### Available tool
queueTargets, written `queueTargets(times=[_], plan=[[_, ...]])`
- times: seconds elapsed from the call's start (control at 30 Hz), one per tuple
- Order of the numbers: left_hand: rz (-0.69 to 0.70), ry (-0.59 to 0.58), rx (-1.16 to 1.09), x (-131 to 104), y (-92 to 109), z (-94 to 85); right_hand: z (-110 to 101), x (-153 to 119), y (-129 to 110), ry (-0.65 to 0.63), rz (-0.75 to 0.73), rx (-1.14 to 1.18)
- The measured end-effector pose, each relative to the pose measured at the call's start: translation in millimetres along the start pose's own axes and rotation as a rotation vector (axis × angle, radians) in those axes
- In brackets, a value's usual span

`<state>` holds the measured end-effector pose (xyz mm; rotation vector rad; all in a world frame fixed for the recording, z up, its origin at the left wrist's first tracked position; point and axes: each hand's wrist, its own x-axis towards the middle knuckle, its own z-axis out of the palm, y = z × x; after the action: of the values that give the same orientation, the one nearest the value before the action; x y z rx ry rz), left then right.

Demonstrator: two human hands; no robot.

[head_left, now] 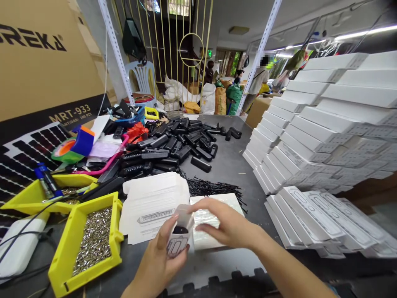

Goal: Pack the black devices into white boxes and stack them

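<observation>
My left hand is closed around a small white printed box, which is tilted with its open end up. Something black shows inside the opening, only partly visible. My right hand is beside the box, its index fingertip at the raised end flap and its thumb held apart. Under my right hand lies a stack of clear plastic bags. Beyond my left hand is a pile of white leaflets with a line drawing. A bundle of black cable ties lies behind the bags.
Many black plastic housings are heaped at the back of the dark table. Stacked white boxes rise on the right. On the left are a yellow bin of small metal parts, tape rolls and a large carton.
</observation>
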<state>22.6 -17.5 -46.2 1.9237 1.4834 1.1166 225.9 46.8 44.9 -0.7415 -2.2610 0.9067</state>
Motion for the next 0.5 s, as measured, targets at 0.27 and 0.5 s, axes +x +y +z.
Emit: queueTargets(times=[0.27, 0.5], plan=[[-0.162, -0.038, -0.106, 5.1, 7.2, 13.0, 76.6, -10.8, 26.3, 0.238, 0.121, 0.607], [-0.296, 0.058, -0.223, 3.6, 5.2, 26.1, 70.5, -9.1, 22.4, 0.338, 0.012, 0.414]])
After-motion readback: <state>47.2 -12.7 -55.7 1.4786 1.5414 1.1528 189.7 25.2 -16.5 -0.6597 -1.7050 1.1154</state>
